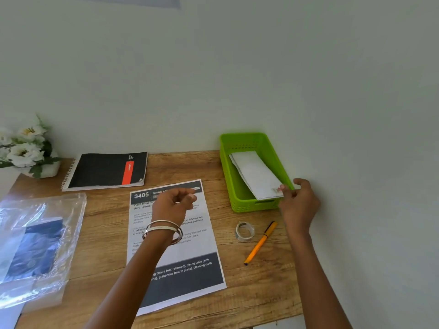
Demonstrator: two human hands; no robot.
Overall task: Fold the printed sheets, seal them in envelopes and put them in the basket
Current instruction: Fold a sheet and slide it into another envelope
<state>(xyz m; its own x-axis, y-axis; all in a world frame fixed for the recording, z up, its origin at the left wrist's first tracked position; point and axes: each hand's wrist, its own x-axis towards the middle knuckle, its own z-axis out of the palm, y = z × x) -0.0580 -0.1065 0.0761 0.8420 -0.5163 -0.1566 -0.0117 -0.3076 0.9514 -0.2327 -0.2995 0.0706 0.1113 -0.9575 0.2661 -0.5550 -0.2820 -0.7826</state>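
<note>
A green plastic basket point(240, 200) stands at the back right of the wooden table, against the wall. White envelopes point(255, 173) lie slanted inside it. My right hand point(298, 203) is at the basket's near right corner, its fingertips pinching the lower corner of the top envelope. A printed sheet point(190, 257) headed "3405" lies flat in the middle of the table. My left hand point(173, 205), with bangles on the wrist, hovers above the sheet's upper part with fingers loosely curled and holds nothing.
A roll of clear tape point(245, 231) and an orange pen point(260, 243) lie in front of the basket. A black spiral notebook point(104, 170) sits at the back. A clear plastic bag point(35, 245) covers the left side. White flowers point(23, 148) stand in the far left corner.
</note>
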